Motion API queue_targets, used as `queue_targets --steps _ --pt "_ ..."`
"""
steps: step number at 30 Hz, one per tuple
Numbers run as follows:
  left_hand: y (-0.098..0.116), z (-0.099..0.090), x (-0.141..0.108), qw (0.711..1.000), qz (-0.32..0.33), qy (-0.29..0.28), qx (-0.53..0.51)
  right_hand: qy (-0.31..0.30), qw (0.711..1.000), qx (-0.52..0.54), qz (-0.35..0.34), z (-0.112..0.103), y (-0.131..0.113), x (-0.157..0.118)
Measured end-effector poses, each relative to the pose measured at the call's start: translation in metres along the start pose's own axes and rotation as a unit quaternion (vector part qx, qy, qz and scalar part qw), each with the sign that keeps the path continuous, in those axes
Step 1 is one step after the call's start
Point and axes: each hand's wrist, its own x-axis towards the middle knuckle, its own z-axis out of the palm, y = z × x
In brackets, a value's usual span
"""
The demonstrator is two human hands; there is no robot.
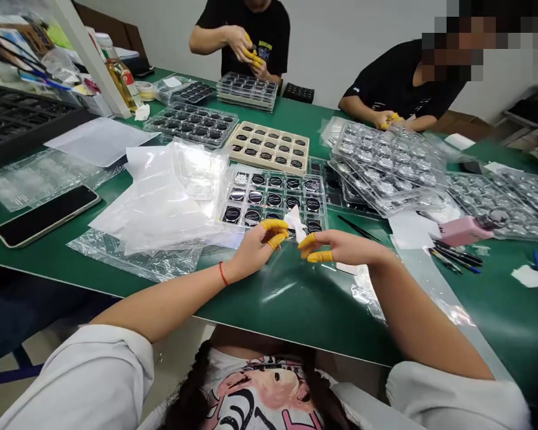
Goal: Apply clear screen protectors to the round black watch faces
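Note:
Both my hands are held close together over the near edge of a clear tray point(240, 205) of round black pieces. Yellow covers are on the fingertips. A small white tissue point(296, 223) stands up between them, its lower end at the fingers of my right hand point(329, 246), which are pressed round it. My left hand point(264, 242) is closed, thumb and finger curled towards each other beside the tissue; whatever they may hold is too small to make out. Behind the clear tray lies a beige tray point(269, 147) with dark round pieces.
White sheets and plastic film point(156, 197) lie left of the tray, with a phone point(48, 215) farther left. Stacked clear trays point(385, 161), a pink bottle point(466, 230) and pens point(457, 257) are on the right. Two people sit across the green table point(260, 316).

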Motion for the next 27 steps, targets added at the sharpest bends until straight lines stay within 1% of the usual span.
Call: queue_targets --steps 1,2,3,5,6,7,8,10,13,15,18,20,22,24,26,27 --pt "0.001 0.001 0.0 1.0 -0.001 0.001 -0.029 0.025 0.999 0.046 -0.001 0.004 0.005 -0.007" --pt "0.002 0.002 0.001 0.998 -0.01 -0.009 -0.064 0.071 0.994 0.086 -0.006 0.009 0.008 -0.012" --pt "0.004 0.003 0.001 0.994 -0.03 -0.033 -0.099 0.13 0.985 0.117 -0.01 0.012 0.01 -0.018" --pt "0.008 0.005 0.0 0.977 -0.101 -0.123 -0.143 0.247 0.958 0.148 -0.009 0.015 0.011 -0.032" --pt "0.01 0.006 -0.001 0.964 -0.146 -0.174 -0.138 0.295 0.943 0.156 -0.004 0.015 0.012 -0.041" --pt "0.011 0.007 -0.002 0.951 -0.188 -0.21 -0.124 0.33 0.93 0.164 0.0 0.015 0.014 -0.05" --pt "0.013 0.008 -0.002 0.942 -0.222 -0.227 -0.107 0.357 0.919 0.169 0.002 0.014 0.016 -0.06" --pt "0.015 0.009 -0.003 0.939 -0.253 -0.222 -0.078 0.396 0.903 0.167 0.004 0.016 0.024 -0.079" --pt "0.015 0.01 -0.004 0.947 -0.246 -0.197 -0.053 0.43 0.887 0.165 0.02 0.027 0.04 -0.1" --pt "0.016 0.01 -0.005 0.951 -0.239 -0.192 -0.038 0.438 0.88 0.177 0.037 0.038 0.05 -0.109" --pt "0.018 0.011 -0.005 0.956 -0.225 -0.186 -0.021 0.433 0.871 0.227 0.052 0.055 0.061 -0.12" --pt "0.023 0.012 -0.006 0.959 -0.219 -0.181 -0.007 0.443 0.855 0.265 0.056 0.063 0.067 -0.131" --pt "0.028 0.015 -0.007 0.962 -0.218 -0.165 0.012 0.482 0.824 0.293 0.05 0.07 0.075 -0.145" --pt "0.033 0.016 -0.009 0.966 -0.218 -0.134 0.034 0.536 0.784 0.311 0.041 0.076 0.085 -0.163" --pt "0.033 0.014 -0.01 0.969 -0.218 -0.102 0.056 0.576 0.748 0.327 0.044 0.085 0.098 -0.184" --pt "0.031 0.01 -0.009 0.967 -0.221 -0.099 0.074 0.589 0.735 0.334 0.052 0.09 0.104 -0.195"
